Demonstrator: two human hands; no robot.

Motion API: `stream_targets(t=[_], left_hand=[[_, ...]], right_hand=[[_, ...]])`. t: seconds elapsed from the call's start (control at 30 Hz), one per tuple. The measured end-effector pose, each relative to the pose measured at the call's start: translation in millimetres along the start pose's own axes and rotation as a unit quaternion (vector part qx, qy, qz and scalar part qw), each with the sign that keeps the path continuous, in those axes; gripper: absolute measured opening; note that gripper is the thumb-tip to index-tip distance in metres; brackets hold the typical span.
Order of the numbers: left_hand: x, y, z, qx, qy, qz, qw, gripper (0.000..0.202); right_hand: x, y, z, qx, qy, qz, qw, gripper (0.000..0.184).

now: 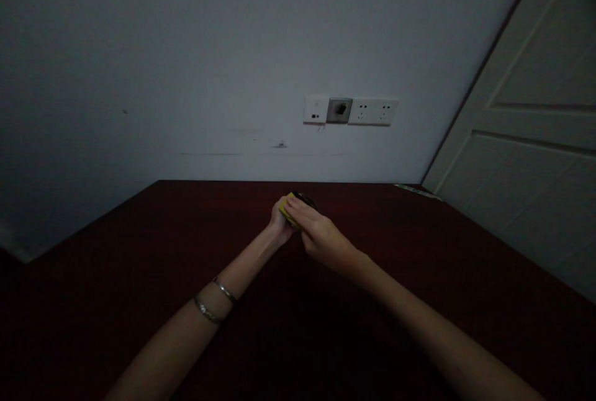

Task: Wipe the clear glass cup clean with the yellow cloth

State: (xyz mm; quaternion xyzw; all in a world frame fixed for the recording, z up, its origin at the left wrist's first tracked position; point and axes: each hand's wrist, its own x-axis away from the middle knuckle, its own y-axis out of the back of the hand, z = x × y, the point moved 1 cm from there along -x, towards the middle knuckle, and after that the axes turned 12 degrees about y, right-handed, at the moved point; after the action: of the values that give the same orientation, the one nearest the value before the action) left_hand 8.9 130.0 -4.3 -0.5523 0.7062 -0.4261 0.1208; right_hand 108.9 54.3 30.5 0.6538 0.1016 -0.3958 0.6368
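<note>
Both my hands meet over the far middle of a dark red-brown table [139, 301]. Between them is a small yellow and black object [289, 203], mostly hidden by my fingers; I cannot make out what it is. My left hand [279, 225] grips it from the left and below, fingers curled. My right hand [316, 232] lies over its top, fingers wrapped forward onto it. Two thin metal bangles [215, 300] sit on my left forearm.
A pale wall rises right behind the table, with a row of white sockets and a grey switch plate [350, 110]. A white panelled door [531, 128] stands at the right. A thin light strip [416, 190] lies at the table's far right corner. The room is dim.
</note>
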Motion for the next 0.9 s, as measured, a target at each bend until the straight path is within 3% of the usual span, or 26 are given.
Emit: stream_targets(t=[0.17, 0.47, 0.7, 0.9], left_hand=[[-3.0, 0.1, -14.5, -0.024, 0.003, 0.006, 1.0, 0.033], [-2.8, 2.0, -24.3, -0.072, 0.041, 0.005, 0.997, 0.029], [7.5, -1.6, -27.5, -0.103, 0.119, 0.021, 0.987, 0.025], [-1.1, 14.1, -34.7, -0.159, 0.156, 0.006, 0.975, 0.027]], right_hand=[[7.3, 0.4, 1.5, 0.036, 0.059, 0.068, 0.995, 0.068], [10.6, 27.4, -7.5, 0.095, 0.134, 0.177, 0.97, 0.078], [7.6, 41.0, -4.2, 0.094, 0.152, 0.203, 0.963, 0.072], [8.8, 47.9, -0.6, 0.093, 0.145, 0.202, 0.964, 0.064]])
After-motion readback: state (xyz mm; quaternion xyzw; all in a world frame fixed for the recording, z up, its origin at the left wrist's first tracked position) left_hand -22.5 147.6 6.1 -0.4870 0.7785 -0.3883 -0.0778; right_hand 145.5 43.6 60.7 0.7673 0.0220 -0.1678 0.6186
